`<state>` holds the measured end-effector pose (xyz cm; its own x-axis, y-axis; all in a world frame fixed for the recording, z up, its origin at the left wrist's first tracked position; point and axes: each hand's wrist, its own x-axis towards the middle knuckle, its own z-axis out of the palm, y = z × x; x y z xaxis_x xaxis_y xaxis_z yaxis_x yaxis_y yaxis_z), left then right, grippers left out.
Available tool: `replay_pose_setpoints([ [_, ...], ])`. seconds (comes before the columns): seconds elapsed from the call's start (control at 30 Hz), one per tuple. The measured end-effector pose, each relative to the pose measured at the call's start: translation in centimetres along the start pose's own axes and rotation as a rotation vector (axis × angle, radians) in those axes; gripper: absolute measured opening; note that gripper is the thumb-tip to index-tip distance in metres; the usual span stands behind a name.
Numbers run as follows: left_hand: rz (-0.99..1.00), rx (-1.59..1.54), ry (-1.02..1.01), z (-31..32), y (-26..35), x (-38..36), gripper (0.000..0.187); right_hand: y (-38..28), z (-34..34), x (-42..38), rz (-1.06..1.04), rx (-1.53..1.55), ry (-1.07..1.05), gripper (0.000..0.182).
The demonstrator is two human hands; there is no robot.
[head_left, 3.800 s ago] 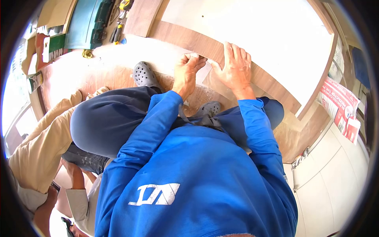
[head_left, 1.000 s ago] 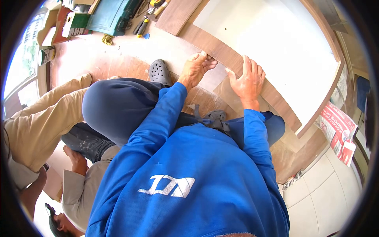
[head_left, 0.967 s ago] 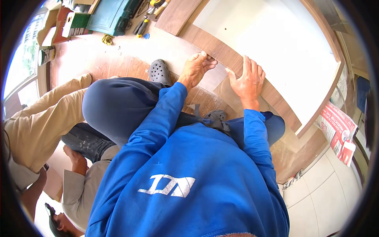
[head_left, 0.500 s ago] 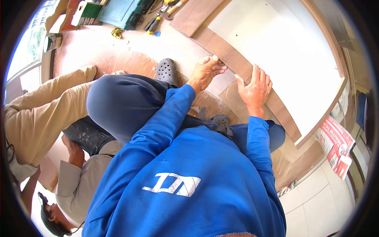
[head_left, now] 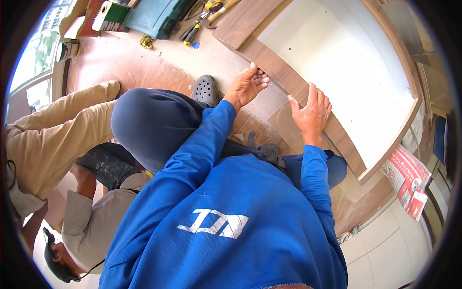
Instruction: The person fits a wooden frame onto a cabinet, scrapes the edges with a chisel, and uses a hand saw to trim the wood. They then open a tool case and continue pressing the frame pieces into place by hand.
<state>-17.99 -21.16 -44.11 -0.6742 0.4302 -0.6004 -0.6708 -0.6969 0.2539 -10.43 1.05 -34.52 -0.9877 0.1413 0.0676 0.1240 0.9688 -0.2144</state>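
Note:
A wood-grain frame point(head_left: 279, 62) edges a large white panel point(head_left: 337, 62) in front of me. My left hand point(head_left: 248, 85) is at the frame's near edge, palm partly up, with thumb and fingertips close together; whatever may be between them is too small to make out. To its right, my right hand point(head_left: 313, 110) lies over the same wooden edge, fingers stretched and thumb apart, holding nothing.
Pliers point(head_left: 191, 33), a hammer point(head_left: 219, 14) and a teal case point(head_left: 156, 17) lie at the top. Two people are at the left, one in tan trousers point(head_left: 67, 130), one in a cap point(head_left: 60, 255). A red-and-white bag point(head_left: 406, 178) sits right.
My left hand has shifted slightly left along the frame edge. My right hand stays at about the same place, and the view has moved slightly.

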Motion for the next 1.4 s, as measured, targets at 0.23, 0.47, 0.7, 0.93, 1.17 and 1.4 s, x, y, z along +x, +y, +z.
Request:
replay_pose_setpoints([
  [0.23,-0.017,-0.007,-0.030,0.2,0.8,-0.4,0.050,-0.2,-0.1,0.0,0.009,-0.009,-0.025,0.077],
  [0.47,-0.091,-0.104,-0.077,-0.8,0.4,1.0,0.059,-0.3,-0.3,-0.1,0.018,0.015,-0.026,0.076],
  [0.7,-0.069,-0.086,-0.085,-0.7,-0.2,1.4,0.060,-0.4,-0.5,-0.1,0.046,0.002,-0.049,0.075],
  [0.93,0.000,-0.150,-0.072,0.4,-1.3,0.3,0.048,-0.4,-0.2,0.2,0.014,0.014,-0.039,0.079],
  [1.17,0.066,-0.056,-0.028,1.3,-1.4,-0.3,0.037,-3.9,2.5,3.0,-0.076,0.091,0.040,0.082],
  [1.4,0.102,0.117,0.080,1.5,-2.0,-1.1,0.037,-4.7,2.1,2.8,-0.043,-0.002,0.009,0.076],
])
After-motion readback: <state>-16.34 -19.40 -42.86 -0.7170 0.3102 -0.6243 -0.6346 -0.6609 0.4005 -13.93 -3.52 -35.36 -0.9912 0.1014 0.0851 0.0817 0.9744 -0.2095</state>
